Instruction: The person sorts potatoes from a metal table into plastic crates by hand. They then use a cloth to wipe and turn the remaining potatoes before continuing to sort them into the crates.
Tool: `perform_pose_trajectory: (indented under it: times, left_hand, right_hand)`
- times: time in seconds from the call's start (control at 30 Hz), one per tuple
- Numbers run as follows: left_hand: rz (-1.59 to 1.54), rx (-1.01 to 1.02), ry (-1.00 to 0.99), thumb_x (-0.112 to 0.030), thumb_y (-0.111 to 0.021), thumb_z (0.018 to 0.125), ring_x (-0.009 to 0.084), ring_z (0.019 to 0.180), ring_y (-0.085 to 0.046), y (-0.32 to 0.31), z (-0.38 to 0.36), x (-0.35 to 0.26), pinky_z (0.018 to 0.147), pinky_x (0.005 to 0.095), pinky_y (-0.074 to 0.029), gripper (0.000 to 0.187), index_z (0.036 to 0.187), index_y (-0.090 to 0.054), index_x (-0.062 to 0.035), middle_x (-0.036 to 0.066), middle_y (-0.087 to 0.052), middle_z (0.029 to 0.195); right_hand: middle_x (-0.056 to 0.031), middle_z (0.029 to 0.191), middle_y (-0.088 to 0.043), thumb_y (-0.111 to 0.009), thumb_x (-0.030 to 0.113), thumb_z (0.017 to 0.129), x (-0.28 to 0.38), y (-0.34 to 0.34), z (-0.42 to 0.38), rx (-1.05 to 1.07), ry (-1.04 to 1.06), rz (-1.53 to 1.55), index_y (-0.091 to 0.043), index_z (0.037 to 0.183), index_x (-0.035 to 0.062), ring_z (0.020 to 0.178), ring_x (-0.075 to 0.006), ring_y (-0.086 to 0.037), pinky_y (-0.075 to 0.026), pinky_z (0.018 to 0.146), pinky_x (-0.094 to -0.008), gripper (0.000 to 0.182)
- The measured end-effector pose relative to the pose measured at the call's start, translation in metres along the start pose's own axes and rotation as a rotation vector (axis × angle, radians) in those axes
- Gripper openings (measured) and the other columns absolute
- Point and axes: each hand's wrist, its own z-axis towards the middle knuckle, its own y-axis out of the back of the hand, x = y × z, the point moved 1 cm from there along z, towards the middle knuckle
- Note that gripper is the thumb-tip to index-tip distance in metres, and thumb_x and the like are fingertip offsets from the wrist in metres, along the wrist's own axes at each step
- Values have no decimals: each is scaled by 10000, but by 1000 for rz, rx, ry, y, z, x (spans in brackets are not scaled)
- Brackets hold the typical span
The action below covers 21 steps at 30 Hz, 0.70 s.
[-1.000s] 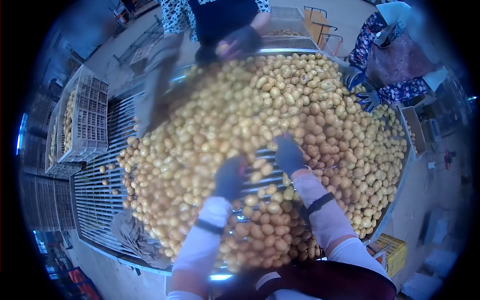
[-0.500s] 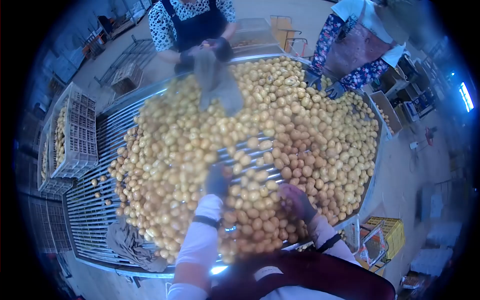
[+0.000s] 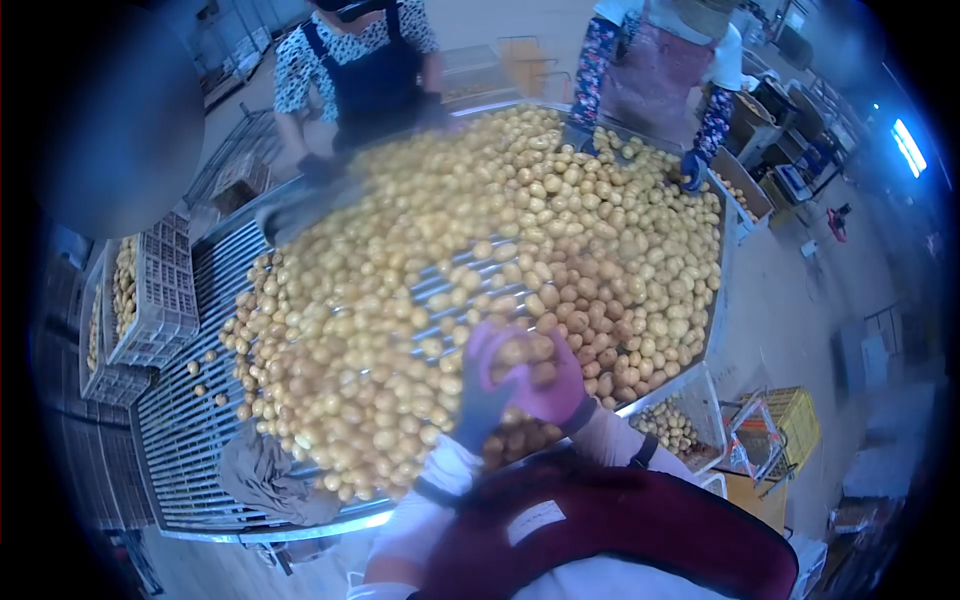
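Near the front of a slatted metal sorting table (image 3: 190, 490), my gloved hands come together around several potatoes (image 3: 525, 352). My left hand (image 3: 485, 390), in a grey and pink glove, curls round them from the left. From the right, my right hand (image 3: 560, 385) cups the same potatoes in a pink-looking glove. Its fingers overlap those of the left in front, so part of the grip is hidden. A broad heap of potatoes (image 3: 330, 350) spreads around both hands, with slats showing in a gap beyond them.
Plastic crates of potatoes (image 3: 160, 290) stand at the left, near a crumpled dark cloth (image 3: 262, 475) on the slats. Two co-workers (image 3: 375, 75) stand across the table. A potato-filled bin (image 3: 670, 425) and yellow crate (image 3: 795, 425) are at the right.
My left hand has moved right and nearer to me, joining my right hand around potatoes. The co-worker at upper left has swung a blurred dark cloth or sleeve leftward; the other's hands are farther apart.
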Motion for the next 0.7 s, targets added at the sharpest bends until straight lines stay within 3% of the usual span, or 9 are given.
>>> perform_pose_trajectory:
  times: [0.2,0.3,0.37,0.43,0.47,0.5,0.53,0.57,0.7]
  left_hand:
    - [-103,-40,22,-287,-690,879,322,1353,-403,-19,-10,-3,1143,481,-310,646,1408,-426,-27,175,-462,1394]
    - [-42,-130,0,-253,-673,920,277,1334,-400,-20,-16,37,1116,422,-342,611,1416,-417,-5,149,-458,1377]
    - [-53,-208,63,-247,-656,946,267,1352,-384,-8,-15,49,1115,407,-351,611,1437,-394,5,151,-435,1406]
    - [-179,-303,269,-275,-628,970,298,1429,-338,15,-8,40,1147,443,-335,658,1488,-337,7,193,-369,1515]
    - [-116,-323,328,-244,-631,955,291,1313,-407,33,-7,44,1098,440,-360,587,1430,-396,9,174,-426,1408]
    - [-55,-339,389,-214,-634,940,283,1197,-475,51,-5,48,1048,437,-386,517,1371,-456,11,155,-484,1301]
    - [43,-389,308,-212,-633,935,284,1203,-478,62,-13,57,1045,420,-391,517,1368,-460,13,163,-483,1316]
    - [148,-444,232,-210,-633,930,286,1209,-480,74,-20,66,1042,404,-396,518,1365,-465,15,171,-482,1330]
    - [429,-296,317,-284,-676,895,354,1330,-427,98,-37,63,1115,458,-340,629,1400,-450,14,216,-439,1436]
  right_hand:
    - [-120,1327,-575,-632,172,934,2,7,-46,-100,521,-665,-471,1393,68,1137,-200,-604,-548,919,-349,497]
    - [-118,1263,-614,-712,80,870,31,12,-89,-189,584,-630,-503,1362,89,1070,-218,-636,-565,884,-357,534]
    - [-74,1128,-646,-692,82,858,60,15,-133,-329,658,-587,-560,1231,102,975,-214,-648,-557,833,-348,396]
    - [10,921,-670,-612,115,882,71,19,-188,-549,833,-657,-642,996,106,847,-182,-644,-534,749,-317,118]
    - [53,818,-682,-572,131,894,79,29,-229,-662,918,-690,-683,878,109,783,-166,-641,-523,708,-302,115]
    - [37,793,-644,-579,260,906,91,76,-282,-389,1010,-539,-658,900,115,713,-179,-583,-509,698,-309,166]
    - [22,767,-606,-586,390,917,103,124,-334,-104,1044,-373,-632,921,121,644,-191,-524,-495,689,-316,273]
    - [37,701,-560,-567,482,916,88,102,-355,-983,1251,-37,-550,779,164,649,-190,-507,-494,735,-397,347]
    - [-64,1029,-669,-449,601,944,89,256,-512,-948,1019,-248,-659,1061,182,954,-243,-603,-463,893,-471,483]
